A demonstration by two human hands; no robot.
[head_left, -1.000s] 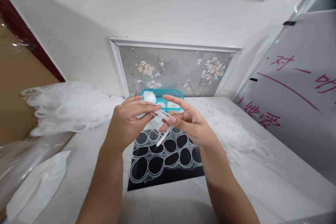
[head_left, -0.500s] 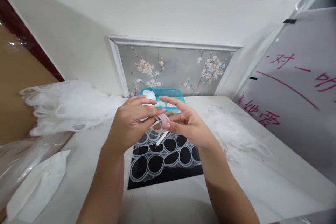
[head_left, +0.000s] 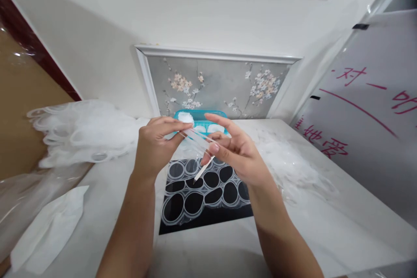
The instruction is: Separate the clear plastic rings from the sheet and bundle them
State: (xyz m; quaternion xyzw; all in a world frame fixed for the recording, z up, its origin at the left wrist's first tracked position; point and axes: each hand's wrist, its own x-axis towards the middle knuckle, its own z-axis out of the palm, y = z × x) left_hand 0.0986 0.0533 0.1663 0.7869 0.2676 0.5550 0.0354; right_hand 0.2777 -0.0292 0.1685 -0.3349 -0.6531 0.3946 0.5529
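My left hand [head_left: 159, 141] pinches one end of a clear, thin plastic film [head_left: 199, 140] between thumb and fingertips. The film stretches down to my right hand [head_left: 230, 145], whose thumb and lower fingers grip its other end while the index finger points out. From under the right hand's fingers a slim white tool, apparently tweezers [head_left: 202, 171], sticks out with its dark tip downward. Beneath lies a black mat [head_left: 224, 217] bearing a sheet of clear oval rings [head_left: 193, 204]. Just behind the hands stands a blue, see-through compartment box [head_left: 213, 115] with white pieces [head_left: 215, 128] in it.
A heap of white translucent rings [head_left: 87, 132] lies on the left of the white table [head_left: 202, 252], with a white sheet [head_left: 48, 230] nearer me. Clear plastic scraps [head_left: 293, 165] are at right. A wall [head_left: 211, 17] bounds the back; a whiteboard [head_left: 365, 95] stands at right.
My hands have drawn slightly apart, and the film that was bunched in a loop is now stretched between them. The left fingers have closed into a pinch. The white tool stays in the right hand.
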